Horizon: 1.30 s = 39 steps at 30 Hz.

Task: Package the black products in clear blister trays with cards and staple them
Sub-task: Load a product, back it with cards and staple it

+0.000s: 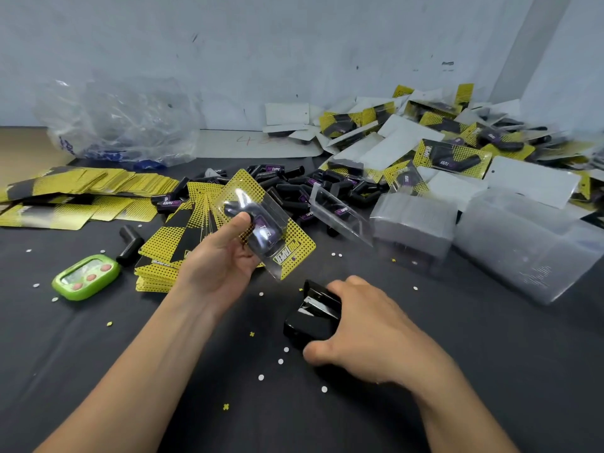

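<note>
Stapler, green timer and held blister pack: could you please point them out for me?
stapler (pixel 310 323), head view, black body.
green timer (pixel 85 277), head view, middle of its face.
blister pack (pixel 268 234), head view, clear bubble.

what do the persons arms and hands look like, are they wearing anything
The left hand and right hand are bare, with no gloves. The left forearm and right forearm are uncovered down to the frame edge, with no sleeves in view. No watch, ring, bracelet or marking shows on either.
</note>
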### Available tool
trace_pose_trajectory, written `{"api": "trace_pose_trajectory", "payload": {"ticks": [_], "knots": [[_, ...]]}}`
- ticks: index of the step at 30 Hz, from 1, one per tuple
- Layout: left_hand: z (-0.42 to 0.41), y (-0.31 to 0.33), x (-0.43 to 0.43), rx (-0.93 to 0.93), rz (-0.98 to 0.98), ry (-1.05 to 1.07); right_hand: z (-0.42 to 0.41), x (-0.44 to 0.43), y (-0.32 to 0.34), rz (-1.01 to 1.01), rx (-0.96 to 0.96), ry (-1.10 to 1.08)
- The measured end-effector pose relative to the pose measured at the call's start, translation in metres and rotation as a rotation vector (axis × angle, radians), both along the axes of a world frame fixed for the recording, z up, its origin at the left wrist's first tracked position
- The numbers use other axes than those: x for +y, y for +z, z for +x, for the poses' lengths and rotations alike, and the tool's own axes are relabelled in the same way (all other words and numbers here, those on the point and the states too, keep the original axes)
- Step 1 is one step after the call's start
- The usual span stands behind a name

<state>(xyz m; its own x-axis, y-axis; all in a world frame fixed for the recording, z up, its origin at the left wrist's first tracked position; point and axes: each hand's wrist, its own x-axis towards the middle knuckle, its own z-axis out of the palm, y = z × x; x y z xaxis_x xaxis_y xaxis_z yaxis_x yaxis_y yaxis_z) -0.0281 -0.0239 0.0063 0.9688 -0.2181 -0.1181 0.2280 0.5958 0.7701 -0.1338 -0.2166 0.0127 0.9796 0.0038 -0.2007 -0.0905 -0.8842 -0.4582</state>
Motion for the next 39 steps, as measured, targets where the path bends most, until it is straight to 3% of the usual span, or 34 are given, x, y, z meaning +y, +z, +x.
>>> {"api": "trace_pose_trajectory", "payload": {"ticks": [3, 11, 39], "knots": [[-0.001, 0.001, 0.001, 0.001, -0.078, -0.017, -0.003, 0.002, -0.003, 0.052, -0.068, -0.043], [-0.002, -0.004, 0.002, -0.056, -0.030, -0.144, -0.002, -0.002, 0.001, 0.584, -0.112, -0.054], [-0.006, -0.005, -0.003, -0.161, 0.071, -0.207, 0.000, 0.017, -0.012, 0.894, -0.256, -0.200]]}}
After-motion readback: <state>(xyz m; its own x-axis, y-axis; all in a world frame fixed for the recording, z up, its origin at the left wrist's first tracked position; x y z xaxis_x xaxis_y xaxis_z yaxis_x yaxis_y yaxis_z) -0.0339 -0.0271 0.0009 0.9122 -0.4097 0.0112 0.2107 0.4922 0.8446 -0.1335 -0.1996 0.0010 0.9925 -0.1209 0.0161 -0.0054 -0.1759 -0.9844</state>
